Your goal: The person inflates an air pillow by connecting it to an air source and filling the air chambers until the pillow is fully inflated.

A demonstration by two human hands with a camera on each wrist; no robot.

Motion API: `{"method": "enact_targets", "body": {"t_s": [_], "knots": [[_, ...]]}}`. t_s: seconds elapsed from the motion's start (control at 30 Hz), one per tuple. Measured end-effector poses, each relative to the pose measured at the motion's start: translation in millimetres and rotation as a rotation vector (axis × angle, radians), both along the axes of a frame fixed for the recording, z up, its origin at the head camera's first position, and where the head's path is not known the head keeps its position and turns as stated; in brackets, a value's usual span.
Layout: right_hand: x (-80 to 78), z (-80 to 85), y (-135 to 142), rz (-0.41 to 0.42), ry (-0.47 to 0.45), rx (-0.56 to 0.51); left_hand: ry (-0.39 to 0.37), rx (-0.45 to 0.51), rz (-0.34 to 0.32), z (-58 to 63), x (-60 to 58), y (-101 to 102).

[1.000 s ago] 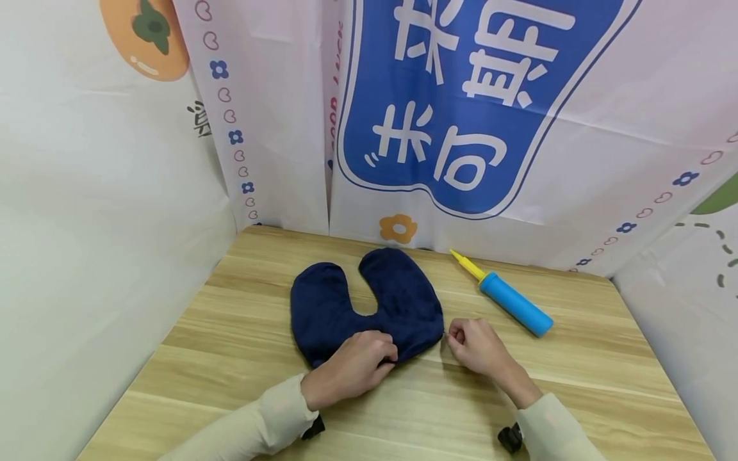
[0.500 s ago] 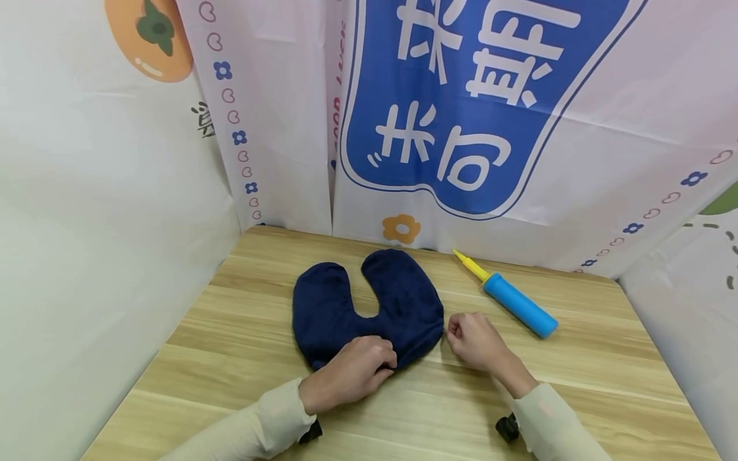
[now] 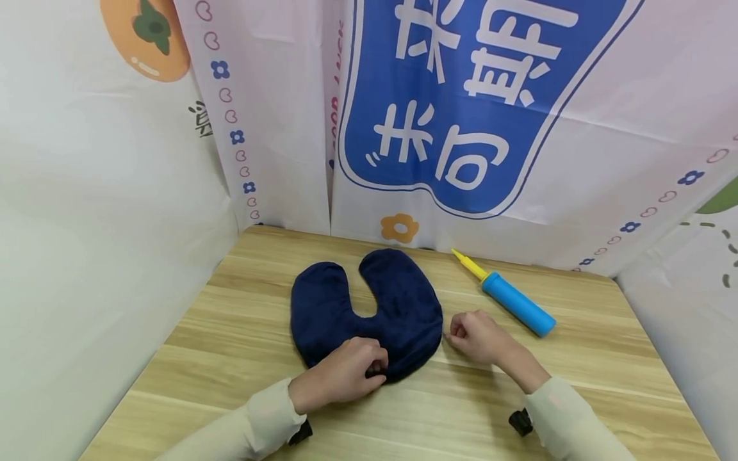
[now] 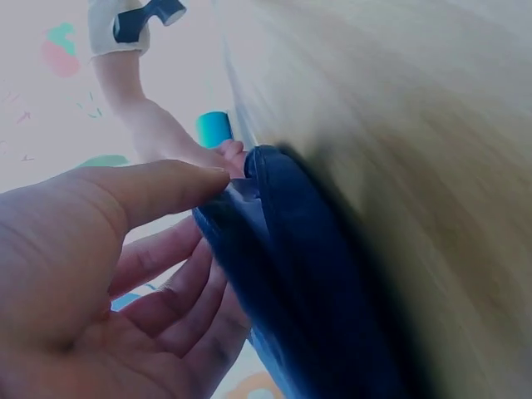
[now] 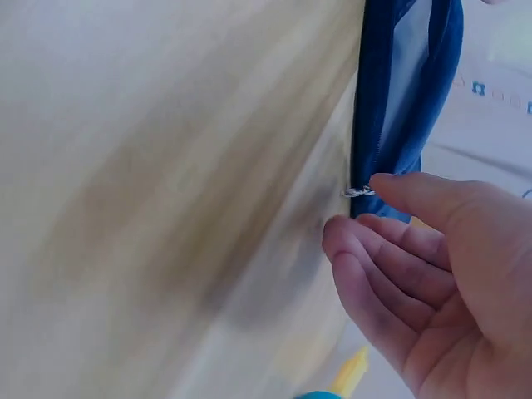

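Note:
A navy U-shaped neck pillow of plush fabric lies rather flat on the table. My left hand pinches its near edge, thumb on one side and fingers behind the fabric in the left wrist view. At the pillow's right edge is my right hand, fingers loosely curled. In the right wrist view, the thumb tip meets a small silver zipper pull, while the index fingertip is apart from it. Beside the pull, the zipper opening gapes and shows a paler blue inside.
A blue hand pump with a yellow nozzle lies on the wooden table, beyond my right hand. Printed white cloth hangs behind and along the sides. Black wrist cameras sit below both sleeves.
My left hand has shifted slightly left and nearer, and the pillow's near edge bulges toward me. The right hand has moved slightly, its fingers parting a little at the pillow's edge.

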State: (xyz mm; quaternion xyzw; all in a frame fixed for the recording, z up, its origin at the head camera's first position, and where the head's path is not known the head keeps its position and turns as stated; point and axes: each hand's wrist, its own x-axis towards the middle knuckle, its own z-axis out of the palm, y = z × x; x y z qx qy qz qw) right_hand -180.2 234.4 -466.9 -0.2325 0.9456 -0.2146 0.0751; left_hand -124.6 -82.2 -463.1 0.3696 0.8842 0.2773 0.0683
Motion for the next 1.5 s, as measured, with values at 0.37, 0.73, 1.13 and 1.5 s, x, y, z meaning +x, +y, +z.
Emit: {"method": "enact_targets", "body": {"t_s": [0.37, 0.73, 1.13, 1.5], "knots": [[5.8, 14.7, -16, 0.371, 0.289, 0.071, 0.049, -0.037, 0.040, 2.6, 4.5, -27], [2.5, -1.2, -18, 0.413, 0.237, 0.118, 0.015, 0.003, 0.071, -3.5, -4.2, -55], [-8.5, 4.6, -11, 0.382, 0.105, -0.041, -0.008, 0.148, 0.140, 3.2, -9.8, -73], [-30.2, 6.5, -10, 0.229, -0.015, -0.220, -0.073, 0.230, 0.230, 1.3, -19.8, -80]]}}
